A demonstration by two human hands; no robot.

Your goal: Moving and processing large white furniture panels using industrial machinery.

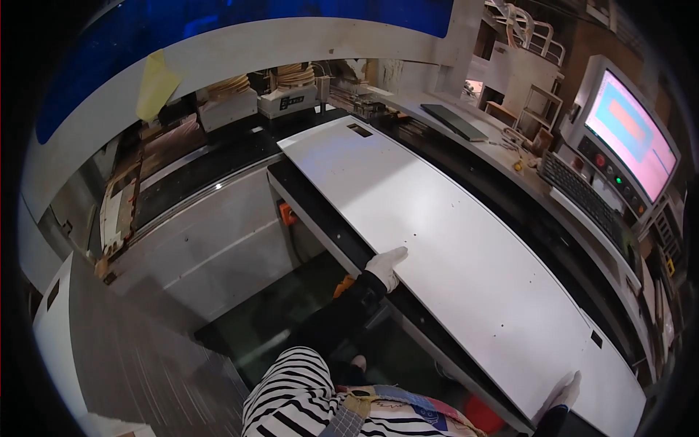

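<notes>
A long white panel with a few small holes and rectangular cut-outs lies flat on a black machine bed. My left hand, in a white glove, grips the panel's left long edge about midway along. My right hand, also gloved in white, holds the panel's near edge at the lower right. Black sleeves cover both forearms.
A control console with a lit pink and blue screen and a keyboard stands at the right. A dark flat board lies on the far ledge. A grey panel lies at the lower left, and a yellow sheet hangs above.
</notes>
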